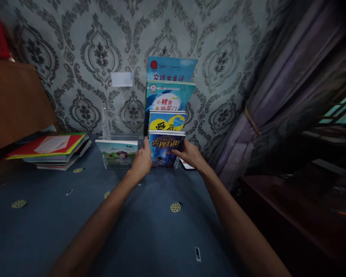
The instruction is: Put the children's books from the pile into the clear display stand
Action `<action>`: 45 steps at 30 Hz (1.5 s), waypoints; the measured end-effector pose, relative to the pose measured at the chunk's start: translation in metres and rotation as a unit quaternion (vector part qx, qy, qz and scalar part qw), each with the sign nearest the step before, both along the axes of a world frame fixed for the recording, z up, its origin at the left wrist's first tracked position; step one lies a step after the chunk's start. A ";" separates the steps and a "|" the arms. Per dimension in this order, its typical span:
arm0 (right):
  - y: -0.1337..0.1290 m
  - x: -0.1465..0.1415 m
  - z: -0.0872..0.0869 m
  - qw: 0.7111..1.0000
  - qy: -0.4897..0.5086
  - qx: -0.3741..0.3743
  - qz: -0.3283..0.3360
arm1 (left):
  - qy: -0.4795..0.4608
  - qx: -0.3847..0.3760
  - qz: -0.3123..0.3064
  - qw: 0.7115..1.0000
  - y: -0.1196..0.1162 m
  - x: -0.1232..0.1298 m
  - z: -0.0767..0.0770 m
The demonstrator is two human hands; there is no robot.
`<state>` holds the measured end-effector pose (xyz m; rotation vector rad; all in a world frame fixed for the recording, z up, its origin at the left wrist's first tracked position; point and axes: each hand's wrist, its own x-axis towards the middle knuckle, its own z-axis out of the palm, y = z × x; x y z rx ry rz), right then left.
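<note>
A dark blue book (165, 151) with gold lettering stands upright in the front tier of a clear stepped rack (118, 127). My right hand (191, 154) grips its right edge, thumb across the cover and the other fingers mostly hidden. At its left edge, my left hand (142, 158) is closed against the side. Behind it rise a yellow-and-blue book (167, 121), a teal book (170, 96) and a light blue book (171, 68), each higher than the one in front. Left of my left hand, a small green illustrated book (118, 154) leans in the same front tier.
A pile of books (54, 150) lies at the left, beside a brown wooden box-like piece (14, 104). A white card (121, 79) shows above the rack's left side. Patterned wallpaper (100, 50) backs the blue tablecloth (150, 227); a tied purple curtain (265, 96) hangs right.
</note>
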<state>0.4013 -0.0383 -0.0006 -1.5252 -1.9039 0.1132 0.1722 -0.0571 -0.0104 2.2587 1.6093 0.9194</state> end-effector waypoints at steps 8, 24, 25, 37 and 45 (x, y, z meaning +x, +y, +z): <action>-0.003 -0.004 0.005 0.997 0.036 0.061 -0.041 | -0.071 -0.012 -0.013 0.997 -0.007 0.003 0.004; -0.009 -0.010 0.011 0.998 0.029 0.035 -0.048 | -0.068 0.001 -0.015 0.998 -0.005 0.002 0.000; -0.010 -0.011 0.012 0.998 0.026 0.035 -0.052 | -0.064 0.003 -0.015 0.998 -0.005 0.002 0.000; -0.026 -0.064 0.022 0.960 -0.148 0.236 0.024 | -0.029 0.018 -0.010 0.999 -0.002 0.000 -0.001; -0.028 -0.080 0.021 0.957 -0.185 0.224 0.003 | -0.025 0.009 -0.009 1.000 -0.002 0.001 0.000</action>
